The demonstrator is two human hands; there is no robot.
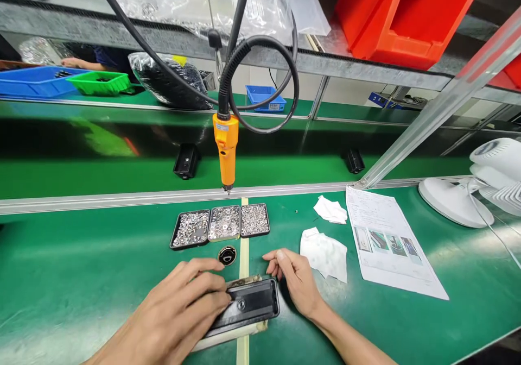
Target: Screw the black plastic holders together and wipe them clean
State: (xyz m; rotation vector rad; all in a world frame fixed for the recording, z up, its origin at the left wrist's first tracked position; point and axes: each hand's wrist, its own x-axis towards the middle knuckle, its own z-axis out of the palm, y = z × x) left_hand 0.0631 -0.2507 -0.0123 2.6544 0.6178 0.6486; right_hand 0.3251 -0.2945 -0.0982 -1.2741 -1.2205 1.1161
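A long black housing point(256, 301) with a raised rim lies tilted on a pale padded block point(244, 330) at the bottom centre. My left hand point(175, 305) rests over the housing's left part, its fingers spread and their tips on it. Just right of the housing, my right hand point(295, 278) is held with its fingers curled and thumb against the index finger; anything between them is too small to make out. A round black disc point(227, 255) lies beyond the housing. Above the bench hangs an orange electric screwdriver point(226, 150), its tip pointing down.
Three small trays of metal parts point(223, 222) stand behind the disc. To the right are white cloths point(324, 252), a printed sheet point(391, 240) and a white fan point(459, 202). A red bin point(382, 23) sits on the shelf. Another person's hand point(73, 62) shows at the far left.
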